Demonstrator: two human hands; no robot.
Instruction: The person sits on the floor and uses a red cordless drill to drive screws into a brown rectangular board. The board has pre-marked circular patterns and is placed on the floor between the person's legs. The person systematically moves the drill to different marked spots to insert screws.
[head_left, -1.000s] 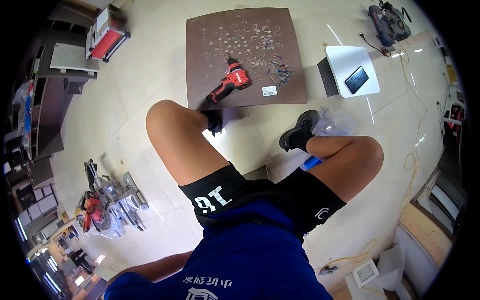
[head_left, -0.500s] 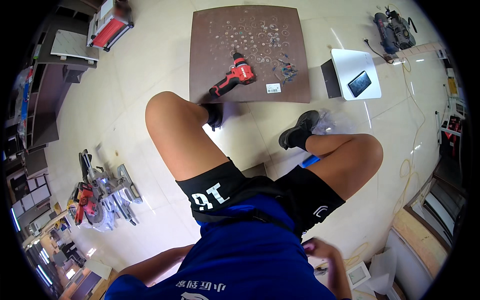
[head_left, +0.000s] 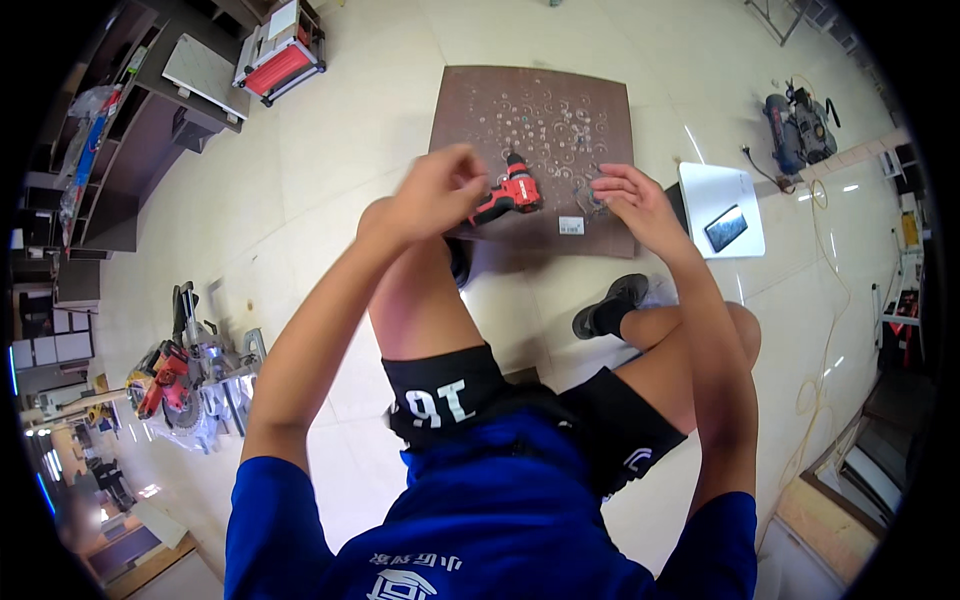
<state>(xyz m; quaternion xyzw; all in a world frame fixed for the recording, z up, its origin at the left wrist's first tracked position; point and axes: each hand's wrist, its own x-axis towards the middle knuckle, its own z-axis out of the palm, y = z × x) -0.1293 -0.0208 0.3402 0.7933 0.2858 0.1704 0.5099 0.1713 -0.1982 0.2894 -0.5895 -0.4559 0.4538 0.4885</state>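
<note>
Glossy pale tile floor [head_left: 330,170], dark shelving [head_left: 130,140]

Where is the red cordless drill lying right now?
In the head view, the red drill lies on the brown board on the floor, between the left hand and right hand.

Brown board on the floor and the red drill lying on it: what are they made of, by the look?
Brown board: probably wood or fibreboard, matte dark brown, flat, peppered with round pale ring marks. Red drill: body looks like moulded plastic, glossy red with black parts; the left hand is next to it. Neither material is certain from this view.
</note>
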